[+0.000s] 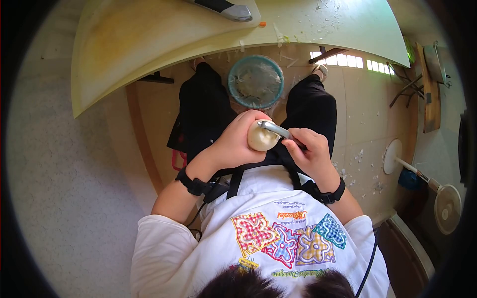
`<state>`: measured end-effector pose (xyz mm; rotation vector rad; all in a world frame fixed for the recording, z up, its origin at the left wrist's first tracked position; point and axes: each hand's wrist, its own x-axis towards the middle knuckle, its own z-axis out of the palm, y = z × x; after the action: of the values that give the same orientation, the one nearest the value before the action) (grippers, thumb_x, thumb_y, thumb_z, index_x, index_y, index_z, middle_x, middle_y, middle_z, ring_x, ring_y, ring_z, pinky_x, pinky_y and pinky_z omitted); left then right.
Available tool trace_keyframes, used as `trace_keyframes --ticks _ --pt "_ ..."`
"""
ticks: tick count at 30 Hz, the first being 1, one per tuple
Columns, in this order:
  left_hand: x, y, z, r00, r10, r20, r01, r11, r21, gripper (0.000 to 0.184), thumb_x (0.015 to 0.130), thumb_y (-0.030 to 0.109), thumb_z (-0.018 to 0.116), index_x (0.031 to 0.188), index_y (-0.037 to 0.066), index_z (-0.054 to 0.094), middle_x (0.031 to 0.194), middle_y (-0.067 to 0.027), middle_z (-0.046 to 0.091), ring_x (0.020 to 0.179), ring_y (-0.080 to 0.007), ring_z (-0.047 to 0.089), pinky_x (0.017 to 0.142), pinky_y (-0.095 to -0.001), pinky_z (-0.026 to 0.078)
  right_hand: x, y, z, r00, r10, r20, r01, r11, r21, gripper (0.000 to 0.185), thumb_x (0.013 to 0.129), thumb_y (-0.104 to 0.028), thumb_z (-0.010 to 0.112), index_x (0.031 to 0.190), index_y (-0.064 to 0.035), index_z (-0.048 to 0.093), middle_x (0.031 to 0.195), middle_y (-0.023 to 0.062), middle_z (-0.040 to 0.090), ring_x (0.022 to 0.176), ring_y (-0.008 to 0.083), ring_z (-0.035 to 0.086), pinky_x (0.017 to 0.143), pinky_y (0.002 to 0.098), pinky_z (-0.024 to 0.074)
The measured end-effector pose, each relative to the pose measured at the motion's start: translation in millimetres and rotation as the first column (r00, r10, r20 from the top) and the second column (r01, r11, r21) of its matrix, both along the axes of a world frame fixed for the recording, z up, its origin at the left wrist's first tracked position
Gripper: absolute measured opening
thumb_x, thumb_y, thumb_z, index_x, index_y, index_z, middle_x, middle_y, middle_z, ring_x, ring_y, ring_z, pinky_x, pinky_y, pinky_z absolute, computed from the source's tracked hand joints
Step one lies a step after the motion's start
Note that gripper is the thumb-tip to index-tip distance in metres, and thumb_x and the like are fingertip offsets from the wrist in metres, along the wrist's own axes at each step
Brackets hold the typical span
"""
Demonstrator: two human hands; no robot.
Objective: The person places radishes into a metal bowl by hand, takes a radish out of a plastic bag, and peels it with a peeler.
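Observation:
My left hand (236, 141) is wrapped round a pale, rounded root vegetable (259, 140), whose exact kind I cannot make out. Its smooth end faces up toward me, and a small dented patch shows near its top. In my right hand (313, 151) is a peeler (278, 131) with a curved silver head; my fingers cover most of its handle. The peeler's head rests across the top of the vegetable. Both hands are in front of my waist, over my lap.
Beyond my hands, a teal-rimmed bin (282, 74) stands between my feet with scraps inside. A pale table (318, 30) bears a cutting board (134, 30) and a dark-handled knife (223, 9). Scraps litter the floor. At right are a fan (447, 208) and a wooden board (431, 99).

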<state>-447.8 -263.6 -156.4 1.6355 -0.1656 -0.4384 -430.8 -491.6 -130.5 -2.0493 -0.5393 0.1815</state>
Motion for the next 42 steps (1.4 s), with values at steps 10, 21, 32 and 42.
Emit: trace_keyframes --ticks 10,21,32,42 --pt "0.9 -0.9 2.9 1.000 0.019 0.022 -0.020 1.000 0.021 0.061 0.062 0.005 0.079 0.118 0.007 0.054 0.114 -0.0104 0.060 0.109 -0.0292 0.059 0.096 -0.0371 0.047 -0.2 2.0 -2.0 1.000 -0.012 0.001 0.012 1.000 0.007 0.016 0.084 -0.013 0.078 0.093 -0.0024 0.069 0.068 0.0077 0.061 0.054 0.0200 0.057 0.050 0.0293 0.0431" --pt "1.9 -0.4 1.9 1.000 0.028 0.004 -0.028 1.000 0.011 0.062 0.062 0.005 0.079 0.119 0.006 0.053 0.114 -0.0108 0.059 0.108 -0.0290 0.059 0.096 -0.0363 0.047 1.6 3.3 -2.8 0.999 -0.020 0.038 0.021 0.999 -0.026 0.016 0.083 -0.013 0.078 0.092 -0.0033 0.069 0.068 0.0091 0.060 0.055 0.0229 0.058 0.050 0.0302 0.0436" --pt "-19.0 -12.1 22.3 0.986 -0.169 0.009 0.168 0.971 -0.171 0.061 0.062 0.004 0.082 0.118 0.009 0.056 0.112 -0.0051 0.060 0.104 -0.0191 0.061 0.092 -0.0322 0.048 20.8 -56.7 -37.8 0.718 -0.336 -0.610 0.524 0.837 0.156 0.018 0.099 -0.014 0.062 0.098 0.0021 0.070 0.073 -0.0067 0.056 0.064 0.0006 0.044 0.054 0.0180 0.0319" --pt "16.3 -6.4 33.3 0.997 -0.020 0.075 0.023 0.999 -0.040 0.061 0.065 0.001 0.082 0.119 0.010 0.055 0.112 -0.0040 0.061 0.102 -0.0161 0.060 0.091 -0.0316 0.048 9.9 -26.1 14.7 0.905 -0.141 -0.401 0.258 0.932 0.256 0.009 0.091 -0.007 0.070 0.094 0.0010 0.069 0.068 -0.0048 0.054 0.060 0.0022 0.044 0.053 0.0207 0.0313"
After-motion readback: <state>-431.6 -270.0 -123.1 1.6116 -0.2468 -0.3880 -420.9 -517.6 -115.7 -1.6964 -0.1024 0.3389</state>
